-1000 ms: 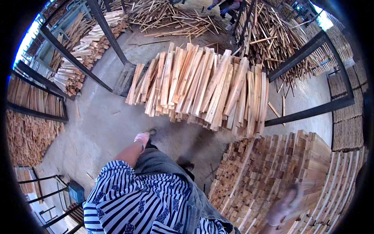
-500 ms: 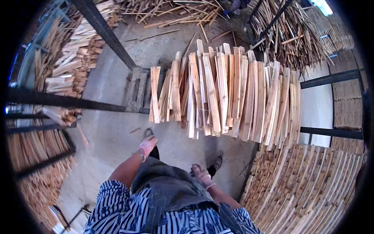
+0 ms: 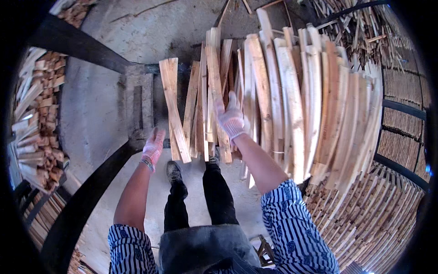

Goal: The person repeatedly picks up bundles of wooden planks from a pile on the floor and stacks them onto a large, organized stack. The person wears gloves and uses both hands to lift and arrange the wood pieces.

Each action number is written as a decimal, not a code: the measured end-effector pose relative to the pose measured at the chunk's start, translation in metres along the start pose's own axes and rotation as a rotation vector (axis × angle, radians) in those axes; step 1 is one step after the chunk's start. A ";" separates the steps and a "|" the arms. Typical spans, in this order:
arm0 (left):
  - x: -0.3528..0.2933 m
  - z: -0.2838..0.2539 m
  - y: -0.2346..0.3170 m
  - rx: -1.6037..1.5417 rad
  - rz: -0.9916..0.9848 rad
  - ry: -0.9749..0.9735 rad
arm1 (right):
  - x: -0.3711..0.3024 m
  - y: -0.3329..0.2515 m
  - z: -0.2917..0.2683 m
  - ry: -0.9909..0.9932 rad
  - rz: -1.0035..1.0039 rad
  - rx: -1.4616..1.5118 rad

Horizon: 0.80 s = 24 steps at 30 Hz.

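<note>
A row of pale wooden slats (image 3: 292, 96) lies side by side across a dark metal rack in front of me. At its left end, two slats (image 3: 173, 105) cross each other, set a little apart from the rest. My left hand (image 3: 154, 145), in a pinkish-white glove, is just left of these crossed slats, fingers stretched out and holding nothing. Farther right, my right hand (image 3: 232, 119), gloved likewise, reaches over the slats with thumb and fingers apart. It is at or just above a slat (image 3: 213, 86); whether it touches is hard to tell.
Black metal bars (image 3: 86, 43) of the rack frame stand at the left, one passing near my left forearm. Stacked wood pieces (image 3: 39, 109) fill the far left. Layered slats (image 3: 369, 219) lie at lower right, and a loose pile of sticks (image 3: 360, 32) rises at far right.
I have come closer to the slats. Both hands have lifted from near my body and reached forward, the right one now over the slats and the left one beside their left end.
</note>
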State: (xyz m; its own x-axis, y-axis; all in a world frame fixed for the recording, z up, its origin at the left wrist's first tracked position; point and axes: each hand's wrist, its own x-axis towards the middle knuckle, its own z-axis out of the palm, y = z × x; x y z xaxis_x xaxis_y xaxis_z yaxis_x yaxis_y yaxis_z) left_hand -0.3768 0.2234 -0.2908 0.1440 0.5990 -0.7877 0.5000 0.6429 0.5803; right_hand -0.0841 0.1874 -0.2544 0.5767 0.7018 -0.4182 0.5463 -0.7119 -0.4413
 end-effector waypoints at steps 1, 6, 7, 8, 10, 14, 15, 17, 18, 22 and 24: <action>0.031 -0.001 -0.016 -0.057 0.028 0.017 | 0.018 -0.012 0.010 0.007 0.006 -0.053; 0.188 -0.009 -0.114 -0.578 -0.156 -0.088 | 0.043 -0.011 0.089 0.075 -0.127 -0.294; 0.199 0.013 -0.108 -0.842 -0.205 -0.256 | 0.042 0.001 0.098 0.144 -0.162 -0.382; 0.205 0.024 -0.100 -1.086 -0.291 -0.398 | 0.041 -0.003 0.097 0.065 -0.115 -0.259; 0.188 0.041 -0.080 -0.226 0.294 -0.257 | 0.037 -0.012 0.102 0.079 -0.122 -0.097; 0.166 0.060 -0.009 -0.972 -0.379 -0.484 | 0.024 -0.060 0.098 -0.095 -0.148 -0.215; 0.159 0.054 -0.008 -0.984 -0.345 -0.513 | 0.020 -0.084 0.079 -0.389 -0.146 -0.182; 0.145 0.054 0.004 -1.038 -0.311 -0.616 | -0.010 -0.082 0.107 -0.134 -0.317 0.101; 0.131 0.043 0.010 -1.087 -0.299 -0.625 | -0.016 -0.083 0.123 -0.022 -0.437 0.261; 0.140 0.031 -0.004 -1.160 -0.325 -0.630 | -0.003 -0.042 0.077 0.210 -0.555 0.253; 0.179 0.038 -0.061 -0.972 -0.313 -0.523 | 0.024 -0.005 0.087 0.300 -0.231 0.233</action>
State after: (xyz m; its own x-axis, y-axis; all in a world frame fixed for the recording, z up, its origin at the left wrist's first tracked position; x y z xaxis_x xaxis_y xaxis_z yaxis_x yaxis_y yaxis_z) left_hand -0.3488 0.2733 -0.4747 0.5808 0.2218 -0.7832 -0.2611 0.9621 0.0788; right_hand -0.1259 0.2097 -0.3315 0.6251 0.7787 -0.0542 0.5498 -0.4886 -0.6775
